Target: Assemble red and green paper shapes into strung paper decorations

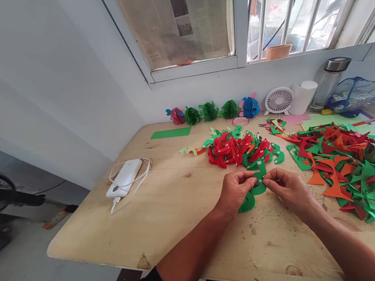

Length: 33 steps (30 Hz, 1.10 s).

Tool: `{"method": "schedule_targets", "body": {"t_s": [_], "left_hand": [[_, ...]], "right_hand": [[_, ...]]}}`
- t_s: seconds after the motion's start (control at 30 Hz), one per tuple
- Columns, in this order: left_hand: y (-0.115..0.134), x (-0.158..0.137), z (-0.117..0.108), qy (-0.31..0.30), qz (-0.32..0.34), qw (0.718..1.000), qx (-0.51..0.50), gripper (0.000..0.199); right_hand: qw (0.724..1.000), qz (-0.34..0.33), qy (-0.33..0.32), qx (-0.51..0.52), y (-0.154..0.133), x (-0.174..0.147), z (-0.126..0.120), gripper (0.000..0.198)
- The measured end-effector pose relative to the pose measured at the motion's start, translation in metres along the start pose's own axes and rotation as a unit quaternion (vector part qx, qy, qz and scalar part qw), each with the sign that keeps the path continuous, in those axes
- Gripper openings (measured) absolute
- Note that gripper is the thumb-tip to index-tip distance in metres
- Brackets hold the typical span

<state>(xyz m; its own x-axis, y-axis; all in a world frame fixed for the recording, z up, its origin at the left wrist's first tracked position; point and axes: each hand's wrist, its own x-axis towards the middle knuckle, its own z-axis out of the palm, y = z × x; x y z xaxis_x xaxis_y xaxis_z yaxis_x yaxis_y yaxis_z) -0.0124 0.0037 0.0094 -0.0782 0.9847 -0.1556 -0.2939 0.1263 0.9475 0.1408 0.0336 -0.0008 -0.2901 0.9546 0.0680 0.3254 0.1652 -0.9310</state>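
Note:
A curved strip of green paper (248, 202) hangs between my hands above the wooden table. My left hand (236, 189) pinches it between thumb and fingers from the left. From the right, my right hand (284, 185) has its thumb and index finger closed at the strip's edge, where small pale patches show on the green. Whether the right fingertips hold something of their own is too small to tell. Just beyond my hands lies a heap of red and green curled paper pieces (227, 149), some with small white patches.
A large pile of red, orange and green paper scraps (345, 162) covers the right side. Green paper balls (209, 111) and a blue paper figure (249, 107) line the wall, near a small white fan (279, 100) and a bottle (330, 83). A power bank (124, 178) lies left.

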Motion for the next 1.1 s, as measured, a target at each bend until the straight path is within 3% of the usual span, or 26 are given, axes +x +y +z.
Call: {"method": "schedule_targets", "body": {"t_s": [0.3,0.53,0.87,1.1], "left_hand": [[0.002,-0.001,0.001,-0.019,-0.005,1.0,0.006,0.013],[0.001,-0.002,0.0,-0.021,0.013,1.0,0.0,0.026],[-0.004,0.001,-0.002,-0.031,0.089,0.992,0.087,0.024],[-0.006,-0.001,-0.005,-0.033,0.167,0.964,0.204,0.026]], "right_hand": [[1.0,0.001,0.012,0.018,0.0,0.0,0.003,0.027],[0.999,-0.008,0.027,0.018,-0.006,-0.002,0.005,0.028],[0.997,-0.029,0.045,-0.063,-0.017,-0.005,0.004,0.018],[0.996,-0.029,0.045,-0.068,-0.015,-0.004,0.004,0.018]]}}
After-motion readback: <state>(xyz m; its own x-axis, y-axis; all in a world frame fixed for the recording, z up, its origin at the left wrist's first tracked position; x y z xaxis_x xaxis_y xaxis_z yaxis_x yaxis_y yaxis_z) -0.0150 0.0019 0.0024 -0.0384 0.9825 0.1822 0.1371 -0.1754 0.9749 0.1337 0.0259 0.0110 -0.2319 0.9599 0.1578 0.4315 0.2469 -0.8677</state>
